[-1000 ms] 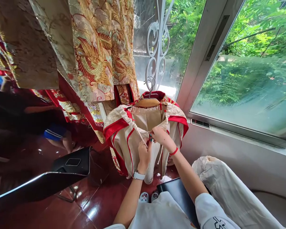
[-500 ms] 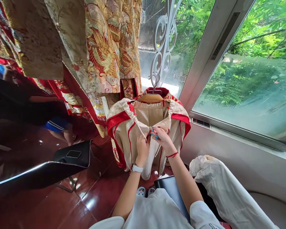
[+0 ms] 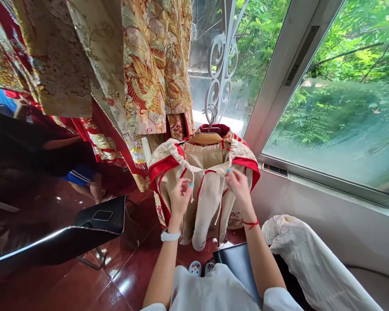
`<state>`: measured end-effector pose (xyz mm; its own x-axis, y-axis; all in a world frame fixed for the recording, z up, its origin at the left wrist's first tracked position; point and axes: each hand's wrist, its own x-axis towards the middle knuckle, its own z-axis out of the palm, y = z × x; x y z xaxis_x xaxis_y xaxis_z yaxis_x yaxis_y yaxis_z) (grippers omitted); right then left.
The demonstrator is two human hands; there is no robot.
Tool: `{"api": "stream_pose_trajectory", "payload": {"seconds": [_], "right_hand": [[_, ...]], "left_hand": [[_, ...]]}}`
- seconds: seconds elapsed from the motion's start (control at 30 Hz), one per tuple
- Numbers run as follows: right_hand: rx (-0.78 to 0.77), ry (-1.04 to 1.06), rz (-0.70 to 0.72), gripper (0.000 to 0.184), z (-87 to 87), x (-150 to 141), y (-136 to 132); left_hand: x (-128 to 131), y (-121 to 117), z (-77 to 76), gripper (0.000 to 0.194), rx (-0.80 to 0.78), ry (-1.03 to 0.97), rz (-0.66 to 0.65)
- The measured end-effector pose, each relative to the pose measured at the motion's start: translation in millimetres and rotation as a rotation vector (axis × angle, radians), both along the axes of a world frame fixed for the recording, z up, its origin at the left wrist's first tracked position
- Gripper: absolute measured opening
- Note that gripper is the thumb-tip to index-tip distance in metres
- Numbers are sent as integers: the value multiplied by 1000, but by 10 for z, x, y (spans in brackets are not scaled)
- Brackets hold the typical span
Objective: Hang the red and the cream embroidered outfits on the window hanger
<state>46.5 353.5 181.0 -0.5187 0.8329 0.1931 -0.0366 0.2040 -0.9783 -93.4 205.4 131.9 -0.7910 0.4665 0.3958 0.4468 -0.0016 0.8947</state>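
Observation:
A cream skirt with red trim hangs in front of a wooden hanger, its gathered waistband forming an open ring. At the front the waistband edges meet, with a thin cream drawstring dangling on the left and another cord end lower down. My left hand is just left of that drawstring, fingers loosely curled and apart; whether a fingertip touches the cord I cannot tell. My right hand, slightly blurred, hovers by the right front of the waistband with its fingers apart, seemingly holding nothing.
Gold and red embroidered garments hang at upper left. A black chair stands on the left, a black seat lies below my right arm. White cloth drapes at right, beneath the window. Another person's leg shows at left.
My hands were together at the front centre of the waistband, fingers pinching there. Now they have moved apart, left hand leftward and right hand rightward, leaving the front of the skirt uncovered.

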Motion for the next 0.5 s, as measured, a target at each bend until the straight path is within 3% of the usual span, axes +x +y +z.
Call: {"api": "stream_pose_trajectory", "payload": {"seconds": [0.07,0.17,0.23,0.3,0.4,0.5], "right_hand": [[173,-19,-299,32,60,43,179],[373,-237,-445,39,172,-102,412],[477,-424,-434,32,235,-245,542],[567,-532,-367,14,291,-336,666],[683,-498,-229,24,396,-350,829],[740,-402,-169,32,513,-337,905]], "left_hand": [[-167,-42,227,22,80,-33,108],[-403,58,632,30,-55,76,319],[-521,181,836,31,-245,189,416],[-598,282,951,32,-362,260,410],[-641,347,1035,39,-361,294,332],[-614,377,1130,39,-330,315,374]]}}
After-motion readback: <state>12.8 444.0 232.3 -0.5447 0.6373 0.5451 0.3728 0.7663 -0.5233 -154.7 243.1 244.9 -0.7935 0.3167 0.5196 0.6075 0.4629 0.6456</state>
